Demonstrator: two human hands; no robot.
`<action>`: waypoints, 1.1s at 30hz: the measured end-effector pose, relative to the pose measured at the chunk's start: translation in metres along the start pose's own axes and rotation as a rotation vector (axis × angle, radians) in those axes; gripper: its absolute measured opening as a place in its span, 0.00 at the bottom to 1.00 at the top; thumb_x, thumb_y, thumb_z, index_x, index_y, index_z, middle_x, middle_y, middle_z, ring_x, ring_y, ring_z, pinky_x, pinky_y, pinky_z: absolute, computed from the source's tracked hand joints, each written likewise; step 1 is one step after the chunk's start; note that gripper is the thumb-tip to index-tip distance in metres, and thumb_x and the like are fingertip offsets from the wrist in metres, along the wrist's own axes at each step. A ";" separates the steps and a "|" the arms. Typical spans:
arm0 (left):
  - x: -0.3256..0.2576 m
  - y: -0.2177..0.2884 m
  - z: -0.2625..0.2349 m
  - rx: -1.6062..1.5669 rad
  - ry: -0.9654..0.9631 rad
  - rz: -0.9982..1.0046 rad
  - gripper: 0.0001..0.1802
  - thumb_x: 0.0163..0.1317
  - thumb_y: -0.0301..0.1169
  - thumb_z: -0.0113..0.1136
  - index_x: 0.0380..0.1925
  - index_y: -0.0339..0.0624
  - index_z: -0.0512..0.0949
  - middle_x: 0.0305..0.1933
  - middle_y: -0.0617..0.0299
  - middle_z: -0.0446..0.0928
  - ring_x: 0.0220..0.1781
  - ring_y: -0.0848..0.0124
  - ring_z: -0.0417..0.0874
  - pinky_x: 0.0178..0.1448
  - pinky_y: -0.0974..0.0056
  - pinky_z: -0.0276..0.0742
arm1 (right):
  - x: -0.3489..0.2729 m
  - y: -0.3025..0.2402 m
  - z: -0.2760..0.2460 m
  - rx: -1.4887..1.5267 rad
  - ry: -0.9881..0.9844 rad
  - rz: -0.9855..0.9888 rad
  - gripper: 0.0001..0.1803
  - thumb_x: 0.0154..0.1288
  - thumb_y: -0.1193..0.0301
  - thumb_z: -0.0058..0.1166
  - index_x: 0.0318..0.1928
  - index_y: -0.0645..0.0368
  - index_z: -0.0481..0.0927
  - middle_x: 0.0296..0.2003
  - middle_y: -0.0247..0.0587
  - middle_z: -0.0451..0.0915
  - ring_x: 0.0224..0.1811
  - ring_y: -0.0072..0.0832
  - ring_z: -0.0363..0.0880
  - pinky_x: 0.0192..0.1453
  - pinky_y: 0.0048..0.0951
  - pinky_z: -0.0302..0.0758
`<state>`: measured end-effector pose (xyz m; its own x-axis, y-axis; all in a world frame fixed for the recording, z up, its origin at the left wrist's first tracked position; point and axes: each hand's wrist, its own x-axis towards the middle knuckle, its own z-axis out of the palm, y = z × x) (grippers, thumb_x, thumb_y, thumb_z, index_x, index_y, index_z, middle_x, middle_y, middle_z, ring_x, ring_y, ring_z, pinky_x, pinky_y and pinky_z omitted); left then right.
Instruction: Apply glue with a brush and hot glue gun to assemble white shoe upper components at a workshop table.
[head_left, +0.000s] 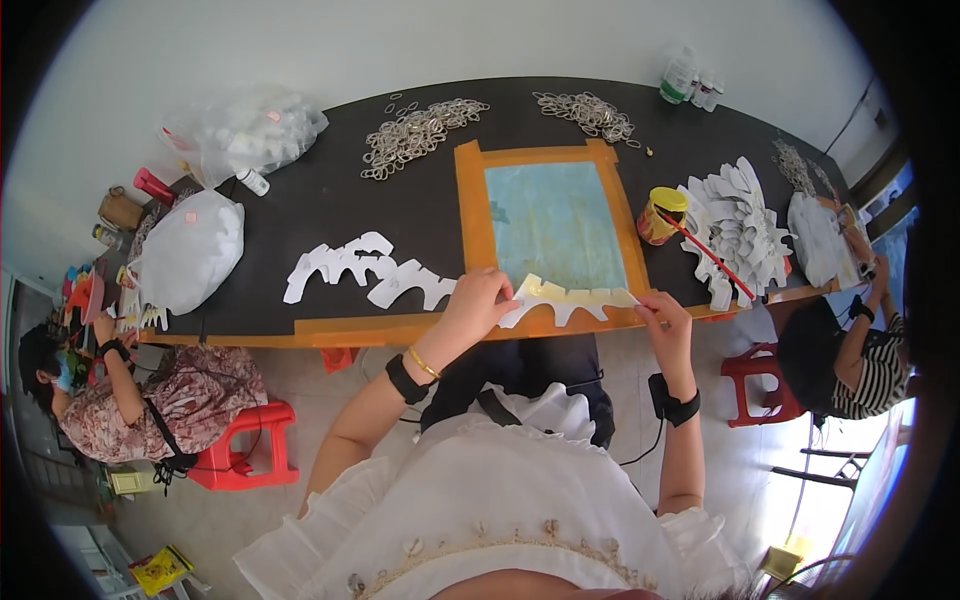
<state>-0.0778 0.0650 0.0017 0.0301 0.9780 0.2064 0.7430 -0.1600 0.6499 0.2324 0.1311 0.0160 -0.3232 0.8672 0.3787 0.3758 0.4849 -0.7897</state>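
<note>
My left hand (482, 299) pinches the left end of a white scalloped strip (566, 312), and my right hand (666, 318) pinches its right end. The strip is stretched between them at the table's front edge, its upper tabs yellowish as if coated. Directly beyond it lies a light-blue sheet (555, 220) framed with orange tape (475, 200). Other white scalloped pieces (345, 262) lie left of my left hand. Past the sheet's right side stands a small tin with a yellow lid (662, 215), and a red stick (705, 255) leans from it toward the table edge.
A heap of white cut pieces (740, 230) lies to the right. Metal rings form piles (415, 135) (590, 115) at the back. Filled plastic bags (190, 250) and white bottles (680, 75) stand about. People sit at both table ends on red stools (250, 445).
</note>
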 end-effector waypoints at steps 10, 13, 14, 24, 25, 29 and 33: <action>0.057 -0.021 -0.109 -0.468 -0.187 -0.189 0.09 0.61 0.28 0.64 0.35 0.39 0.73 0.31 0.67 0.79 0.32 0.81 0.77 0.35 0.73 0.72 | 0.093 -0.016 0.026 0.334 -0.130 0.183 0.09 0.67 0.73 0.56 0.42 0.69 0.80 0.29 0.34 0.81 0.30 0.17 0.78 0.38 0.19 0.77; 0.107 -0.045 -0.125 -0.477 -0.242 -0.320 0.10 0.62 0.28 0.64 0.37 0.38 0.73 0.34 0.65 0.79 0.35 0.80 0.78 0.36 0.74 0.72 | 0.151 -0.007 0.058 0.421 -0.155 0.219 0.12 0.67 0.71 0.57 0.42 0.70 0.80 0.28 0.36 0.81 0.27 0.18 0.81 0.30 0.20 0.78; 0.123 -0.056 -0.124 -0.499 -0.253 -0.350 0.11 0.61 0.30 0.65 0.36 0.39 0.73 0.35 0.64 0.79 0.35 0.79 0.78 0.36 0.74 0.73 | 0.169 -0.005 0.067 0.431 -0.169 0.256 0.13 0.66 0.70 0.58 0.41 0.71 0.80 0.27 0.37 0.81 0.26 0.19 0.81 0.28 0.20 0.77; 0.159 -0.130 -0.051 -0.146 -0.132 -0.147 0.11 0.52 0.33 0.72 0.28 0.37 0.82 0.28 0.60 0.80 0.26 0.73 0.78 0.33 0.67 0.75 | 0.213 0.055 0.105 -0.314 -0.230 0.293 0.09 0.57 0.70 0.58 0.32 0.63 0.76 0.25 0.48 0.82 0.28 0.40 0.83 0.35 0.37 0.78; 0.158 -0.129 -0.053 -0.011 -0.104 -0.024 0.11 0.51 0.33 0.72 0.28 0.37 0.82 0.28 0.59 0.80 0.28 0.72 0.80 0.35 0.67 0.76 | 0.213 0.046 0.103 -0.485 -0.178 0.175 0.10 0.58 0.69 0.59 0.33 0.63 0.76 0.27 0.50 0.82 0.31 0.43 0.83 0.37 0.40 0.77; 0.168 -0.127 -0.065 -0.031 -0.244 -0.057 0.12 0.51 0.34 0.71 0.27 0.37 0.82 0.30 0.55 0.80 0.32 0.68 0.82 0.39 0.66 0.77 | 0.247 0.051 0.102 -0.481 -0.095 0.015 0.11 0.59 0.67 0.58 0.36 0.62 0.76 0.30 0.53 0.82 0.37 0.48 0.81 0.39 0.43 0.77; 0.163 -0.126 -0.062 -0.039 -0.170 -0.063 0.14 0.53 0.36 0.69 0.28 0.34 0.80 0.29 0.54 0.80 0.31 0.65 0.83 0.37 0.64 0.78 | 0.300 0.075 0.101 -0.354 -0.059 -0.065 0.09 0.61 0.70 0.55 0.39 0.62 0.75 0.32 0.55 0.81 0.37 0.50 0.81 0.41 0.46 0.77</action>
<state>-0.2076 0.2360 -0.0013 0.0996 0.9942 0.0396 0.7205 -0.0995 0.6863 0.0755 0.4156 0.0217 -0.4015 0.8306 0.3860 0.6274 0.5564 -0.5448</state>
